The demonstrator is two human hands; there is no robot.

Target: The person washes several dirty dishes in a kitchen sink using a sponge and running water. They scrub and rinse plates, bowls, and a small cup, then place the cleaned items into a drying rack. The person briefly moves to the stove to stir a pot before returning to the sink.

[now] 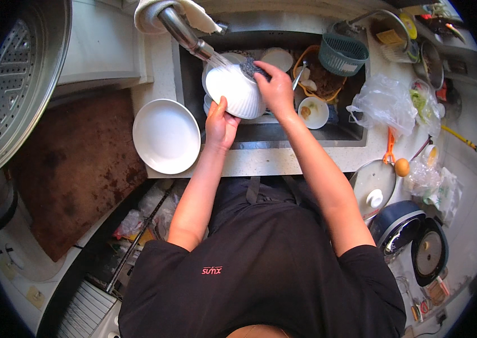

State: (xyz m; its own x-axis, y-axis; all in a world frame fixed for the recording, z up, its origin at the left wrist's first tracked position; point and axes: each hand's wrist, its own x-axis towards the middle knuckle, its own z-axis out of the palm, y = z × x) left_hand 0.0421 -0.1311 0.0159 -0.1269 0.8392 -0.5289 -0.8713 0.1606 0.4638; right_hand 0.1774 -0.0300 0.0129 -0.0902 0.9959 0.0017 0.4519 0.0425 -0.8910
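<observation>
Over the sink [259,137], my left hand [221,126] grips the near rim of a white fluted bowl [236,93], whose ribbed outer side faces up. My right hand [276,88] presses a dark grey scrubbing pad [252,69] against the bowl's far right edge. Water runs from the metal faucet [187,36] onto the bowl. Beneath and behind it, more white dishes [278,59] lie in the sink, partly hidden. A small white bowl with food residue [313,113] sits to the right of my right wrist.
An orange-rimmed basket [329,97] and a green plastic strainer [343,55] occupy the sink's right side. A white plate [166,136] rests on the left counter edge. At right are plastic bags [384,103], a glass lid [371,186] and an egg [402,167]. A large steamer [14,80] stands at far left.
</observation>
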